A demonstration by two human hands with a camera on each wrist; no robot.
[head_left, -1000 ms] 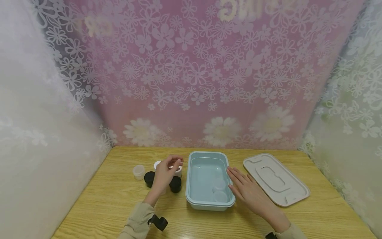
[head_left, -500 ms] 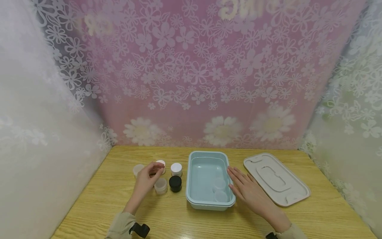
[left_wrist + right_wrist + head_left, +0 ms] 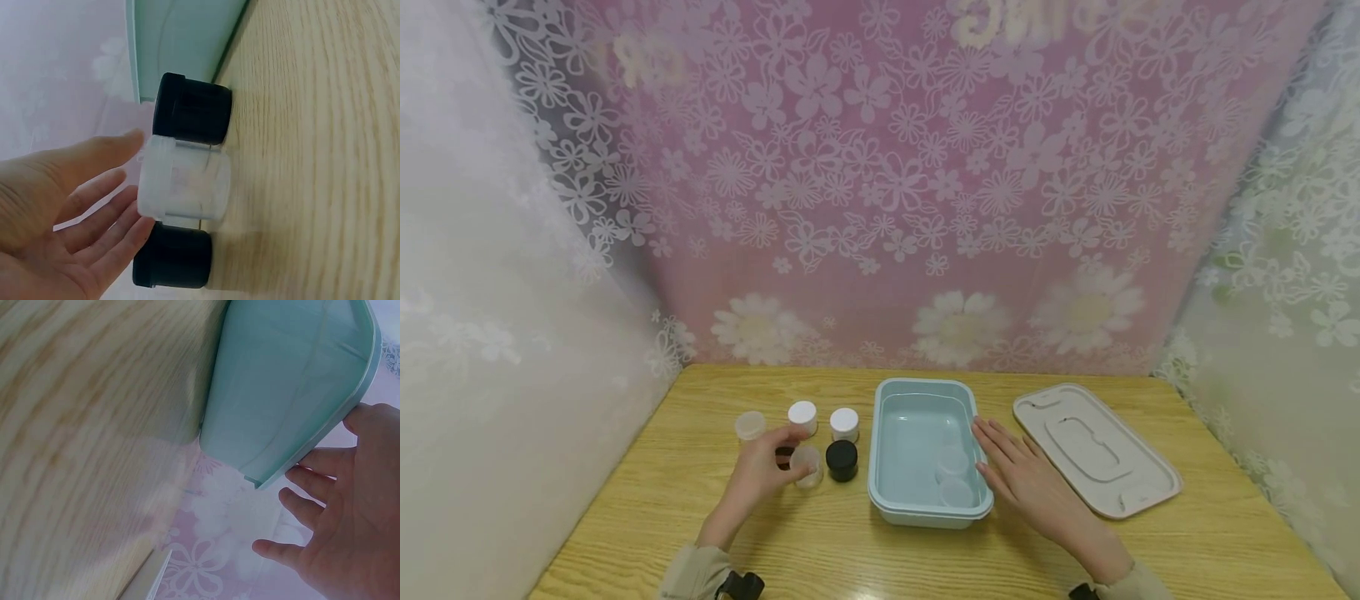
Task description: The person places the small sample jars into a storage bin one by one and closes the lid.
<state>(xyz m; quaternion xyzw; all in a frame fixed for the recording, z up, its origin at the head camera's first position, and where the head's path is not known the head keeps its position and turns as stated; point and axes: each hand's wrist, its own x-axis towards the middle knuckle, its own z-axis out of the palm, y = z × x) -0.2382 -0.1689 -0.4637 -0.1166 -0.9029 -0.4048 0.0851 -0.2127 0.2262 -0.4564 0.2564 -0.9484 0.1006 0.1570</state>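
Note:
My left hand (image 3: 752, 467) is at a small clear jar (image 3: 806, 468) on the table, its thumb and fingers spread around the jar's lid. In the left wrist view the thumb tip is close to the lid of the clear jar (image 3: 181, 181), and whether it touches cannot be told. On either side stand black jars (image 3: 190, 109), one partly hidden by my hand in the head view. My right hand (image 3: 1030, 483) has its fingers straight, the fingertips touching the rim of a light blue plastic bin (image 3: 875, 467). Inside the bin lie clear jars (image 3: 955, 492).
Two white-lidded jars (image 3: 844, 423) stand behind the clear jar, and a frosted jar (image 3: 750, 425) is farther left. A pale lid (image 3: 1097, 450) lies on the wooden table (image 3: 820, 550), right of the bin. Floral curtains (image 3: 880, 208) enclose the back and sides.
My left hand has drawn back leftward from over the jars, then come down at the clear jar, uncovering the white-lidded jars. My right hand has stayed at the bin's rim.

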